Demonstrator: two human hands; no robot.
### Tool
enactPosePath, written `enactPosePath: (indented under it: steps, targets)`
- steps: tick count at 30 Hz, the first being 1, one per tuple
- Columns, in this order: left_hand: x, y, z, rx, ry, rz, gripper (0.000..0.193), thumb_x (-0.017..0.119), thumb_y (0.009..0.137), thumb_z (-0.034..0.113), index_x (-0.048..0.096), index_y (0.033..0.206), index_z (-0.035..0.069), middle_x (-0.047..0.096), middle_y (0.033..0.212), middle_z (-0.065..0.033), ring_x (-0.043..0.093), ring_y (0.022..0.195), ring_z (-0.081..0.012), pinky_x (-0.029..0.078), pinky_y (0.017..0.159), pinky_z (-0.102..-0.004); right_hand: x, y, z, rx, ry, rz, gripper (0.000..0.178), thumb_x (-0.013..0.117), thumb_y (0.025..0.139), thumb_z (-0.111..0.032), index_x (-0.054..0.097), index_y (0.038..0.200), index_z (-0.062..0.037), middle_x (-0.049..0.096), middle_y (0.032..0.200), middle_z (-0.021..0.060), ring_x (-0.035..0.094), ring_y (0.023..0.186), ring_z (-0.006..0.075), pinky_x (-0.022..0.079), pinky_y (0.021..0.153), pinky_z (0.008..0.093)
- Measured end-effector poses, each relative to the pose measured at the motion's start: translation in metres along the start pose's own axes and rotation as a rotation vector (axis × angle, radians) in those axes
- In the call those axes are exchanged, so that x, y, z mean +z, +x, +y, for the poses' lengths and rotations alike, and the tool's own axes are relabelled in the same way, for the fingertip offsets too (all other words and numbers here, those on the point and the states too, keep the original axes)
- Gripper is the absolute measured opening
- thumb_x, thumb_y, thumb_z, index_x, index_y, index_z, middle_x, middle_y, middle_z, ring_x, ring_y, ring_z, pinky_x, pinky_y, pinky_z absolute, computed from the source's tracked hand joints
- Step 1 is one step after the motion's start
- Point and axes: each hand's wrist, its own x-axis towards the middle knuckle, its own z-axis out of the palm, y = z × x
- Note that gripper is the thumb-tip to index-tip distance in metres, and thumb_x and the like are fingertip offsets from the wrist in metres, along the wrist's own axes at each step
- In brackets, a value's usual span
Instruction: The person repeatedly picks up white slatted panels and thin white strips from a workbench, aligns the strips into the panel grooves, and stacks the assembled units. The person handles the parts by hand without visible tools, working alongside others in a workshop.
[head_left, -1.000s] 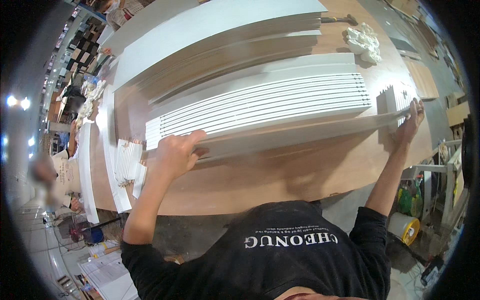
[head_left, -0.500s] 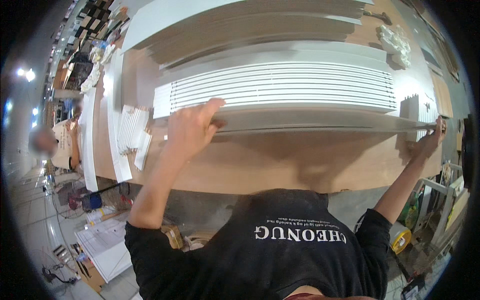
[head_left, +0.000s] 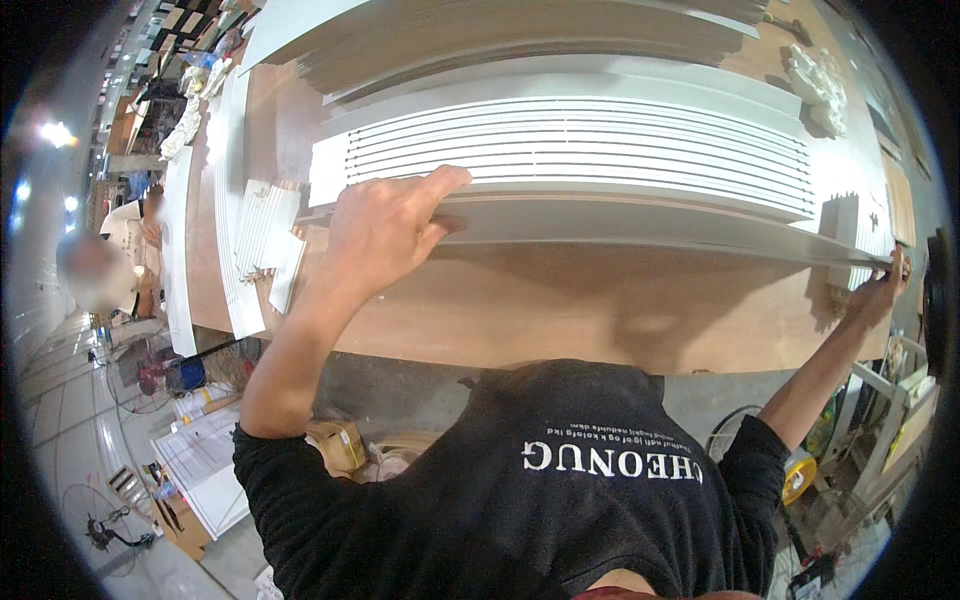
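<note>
A long thin white panel [head_left: 620, 222] is tilted on its edge across the table in front of me. My left hand [head_left: 385, 228] grips it near its left part, with the thumb on the near side and the fingers over the top edge. At the far right end my right hand [head_left: 885, 283] pinches the panel's tip. Just behind it lies a row of long white slotted strips [head_left: 580, 150], laid side by side. A stack of short white ribbed pieces [head_left: 858, 235] sits beside my right hand, partly behind the panel.
Long panels [head_left: 520, 50] are stacked at the table's back. Short white strips [head_left: 264, 235] and long strips [head_left: 178, 250] lie on the left. Crumpled white material [head_left: 815, 88] is at the back right. Another person [head_left: 120, 255] is at the far left. The wooden table [head_left: 520, 320] has a near edge.
The panel's right end has come slightly nearer and to the right with my right hand. My left hand has shifted slightly up and right. The whole view has also moved a little.
</note>
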Motion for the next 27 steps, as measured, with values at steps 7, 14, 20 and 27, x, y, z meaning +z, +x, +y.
enactPosePath:
  steps: [7, 14, 20, 27]
  targets:
    - [0.010, -0.009, -0.003, 0.045, 0.019, 0.092, 0.046, 0.075, 0.065, 0.010, 0.060, 0.109, 0.016, 0.068, 0.098, -0.0029, 0.067, 0.076, -0.0229, 0.051, 0.064, -0.0352, 0.011, -0.011, -0.007, 0.034, -0.080, 0.040, 0.036, 0.062, 0.087, -0.024, 0.053, 0.114, -0.0020, 0.048, 0.123, 0.0076, 0.043, 0.119, 0.0176, 0.029, 0.103, 0.0417]
    - [0.009, -0.011, 0.003, 0.005, 0.034, 0.055, 0.037, 0.077, 0.064, 0.014, 0.060, 0.096, 0.015, 0.067, 0.075, -0.0041, 0.066, 0.065, -0.0224, 0.049, 0.059, -0.0334, -0.009, 0.002, 0.007, -0.047, -0.014, -0.029, 0.031, 0.066, 0.084, -0.020, 0.059, 0.108, -0.0025, 0.055, 0.106, 0.0086, 0.049, 0.106, 0.0190, 0.032, 0.098, 0.0385]
    - [0.028, -0.006, -0.003, 0.019, 0.115, 0.290, 0.034, 0.080, 0.066, 0.024, 0.058, 0.090, 0.014, 0.066, 0.071, -0.0040, 0.064, 0.060, -0.0216, 0.047, 0.055, -0.0318, 0.001, -0.003, 0.005, -0.050, -0.057, 0.024, 0.042, 0.072, 0.077, -0.027, 0.054, 0.107, -0.0026, 0.055, 0.102, 0.0128, 0.051, 0.101, 0.0221, 0.035, 0.097, 0.0405]
    - [0.037, -0.005, 0.008, 0.030, 0.157, 0.422, 0.036, 0.080, 0.062, 0.034, 0.057, 0.082, 0.016, 0.057, 0.055, -0.0010, 0.058, 0.051, -0.0189, 0.044, 0.052, -0.0331, 0.022, -0.028, -0.006, -0.095, 0.016, 0.011, 0.040, 0.071, 0.079, -0.022, 0.052, 0.108, -0.0014, 0.055, 0.099, 0.0120, 0.053, 0.098, 0.0221, 0.041, 0.092, 0.0401]
